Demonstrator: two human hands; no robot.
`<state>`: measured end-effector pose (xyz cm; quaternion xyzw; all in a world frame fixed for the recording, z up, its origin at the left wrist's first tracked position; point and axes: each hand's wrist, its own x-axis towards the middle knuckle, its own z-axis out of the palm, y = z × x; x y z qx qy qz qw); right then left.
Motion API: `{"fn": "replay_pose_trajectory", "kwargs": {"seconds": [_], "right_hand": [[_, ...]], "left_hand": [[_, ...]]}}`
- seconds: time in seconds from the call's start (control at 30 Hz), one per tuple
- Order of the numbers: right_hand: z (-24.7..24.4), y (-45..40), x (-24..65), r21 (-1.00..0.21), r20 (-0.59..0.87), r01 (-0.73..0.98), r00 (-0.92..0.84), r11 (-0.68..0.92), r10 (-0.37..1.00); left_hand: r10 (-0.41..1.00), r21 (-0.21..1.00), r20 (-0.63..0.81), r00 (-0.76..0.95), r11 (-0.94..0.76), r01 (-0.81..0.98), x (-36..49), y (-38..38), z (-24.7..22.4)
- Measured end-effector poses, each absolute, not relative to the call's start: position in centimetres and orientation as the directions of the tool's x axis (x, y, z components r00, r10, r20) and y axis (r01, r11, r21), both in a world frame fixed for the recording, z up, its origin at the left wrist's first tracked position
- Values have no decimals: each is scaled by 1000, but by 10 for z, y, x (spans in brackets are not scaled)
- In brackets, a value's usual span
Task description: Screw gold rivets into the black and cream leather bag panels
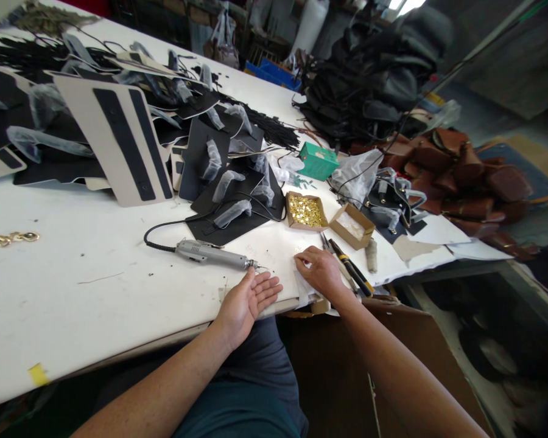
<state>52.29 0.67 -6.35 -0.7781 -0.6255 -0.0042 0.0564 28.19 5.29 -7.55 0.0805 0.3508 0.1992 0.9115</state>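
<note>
The white table (119, 292) runs out of frame at the left, its near edge partly hidden by the arms and lap. Behind it, a heap of black goods (379, 79) blurs into shadow, too dark to separate into pieces. Brown leather goods (461, 176) pile up at the right, overlapping. At the left, a pale panel with two dark strips (119, 143) stands tilted, covering part of the black panels (198, 152) behind it, whose handles are clouded by plastic wrap. The grey powered driver (212, 254) lies on the table, its bit thin and faint just beyond the left hand (251, 298). That hand is palm up, fingers spread; whether its thumb touches the driver cannot be told. The right hand (320, 271) has thumb and fingers pinched together over the table; anything between them is too small to tell. Beside it lies a black-and-yellow tool (354, 267). Beyond, a small cardboard box (305, 227) holds gold pieces (305, 210), individually indistinct.
</note>
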Motion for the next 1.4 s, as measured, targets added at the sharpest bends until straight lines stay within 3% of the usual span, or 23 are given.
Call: {"fn": "replay_pose_trajectory", "kwargs": {"seconds": [0.37, 0.6, 0.73, 0.87, 1.03, 1.4], "right_hand": [[-66, 22, 530, -182, 103, 942, 304, -282, 947], [-42, -23, 564, -268, 266, 852, 515, -450, 815], [-44, -69, 579, -104, 166, 792, 610, -601, 775], [-52, -90, 570, 25, 82, 799, 598, -601, 798], [-54, -91, 561, 28, 102, 781, 618, -624, 779], [-46, -101, 541, 9, 99, 735, 674, -677, 732]], "left_hand": [[423, 289, -611, 670, 906, -309, 282, 53, -75], [424, 317, -608, 671, 905, -285, 282, 52, -73], [437, 357, -591, 678, 895, -266, 278, 43, -68], [399, 414, -555, 730, 894, -173, 257, 25, -64], [423, 501, -554, 717, 857, -118, 203, 5, -77], [669, 682, -559, 489, 707, -188, 94, -37, -94]]}}
